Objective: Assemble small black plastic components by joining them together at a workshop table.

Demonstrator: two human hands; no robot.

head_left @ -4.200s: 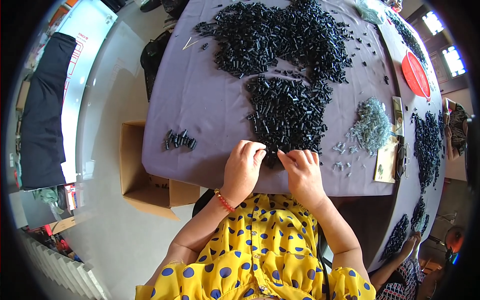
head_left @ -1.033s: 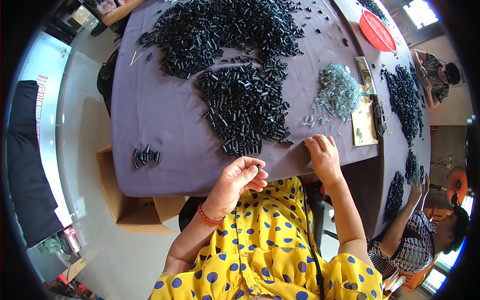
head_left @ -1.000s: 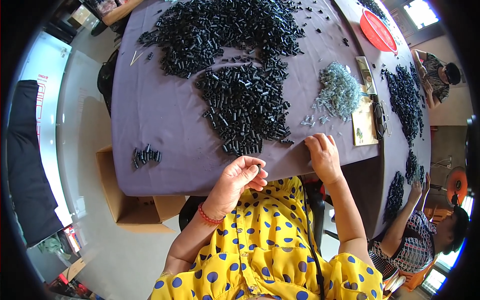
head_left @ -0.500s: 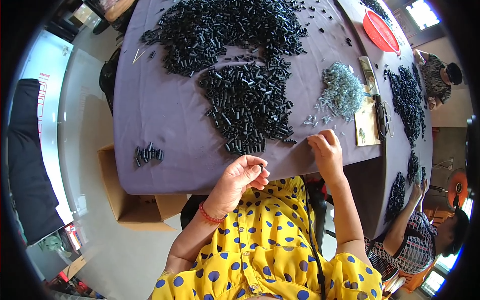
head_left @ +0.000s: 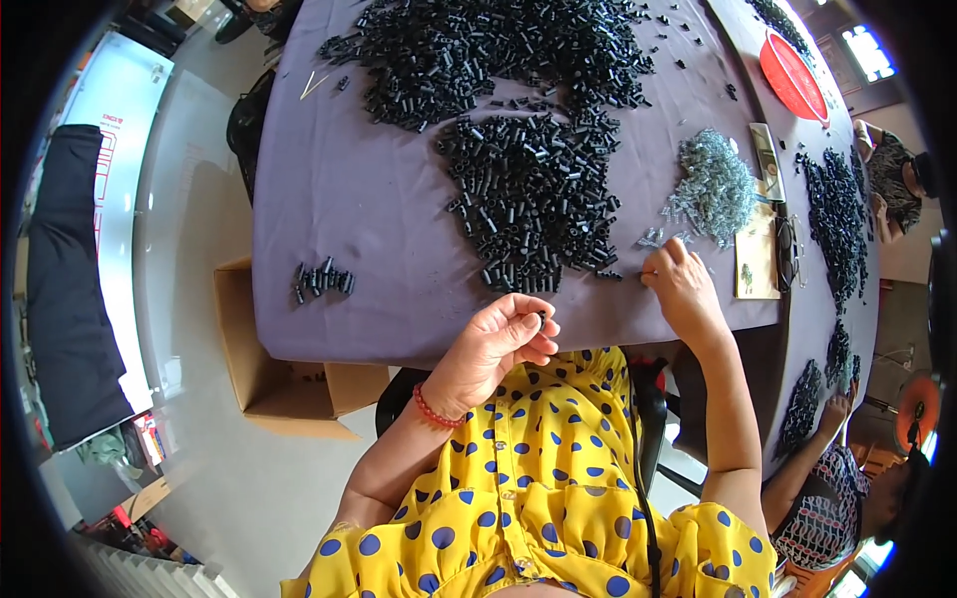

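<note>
A small black tube piece [head_left: 539,318] sits pinched between the thumb and fingertips of the left hand [head_left: 498,344], which is curled palm-up at the near edge of the table [head_left: 369,209], just above the person's lap; the fingers are closed together on the piece, and a red bead bracelet [head_left: 435,411] circles that wrist; the right hand [head_left: 683,291] lies further out on the purple cloth, its fingers bent down and touching the surface among a few scattered silver bits, though whether it grips anything cannot be told; just beyond it spreads a heap of small silver metal parts [head_left: 713,184], and between the two hands, slightly farther away, lies the near pile of black tubes [head_left: 533,199], which runs on into a larger far pile of black tubes [head_left: 488,50]; a small cluster of black pieces [head_left: 321,280] lies apart near the table's left edge; beside the silver heap rests a flat card [head_left: 760,261] with a dark oblong object [head_left: 766,159] above it, and a red round lid [head_left: 793,75] sits farther off; an open cardboard box [head_left: 279,369] stands on the floor under the left edge; another person's hand [head_left: 835,407] works at more black pieces on the far right.
</note>
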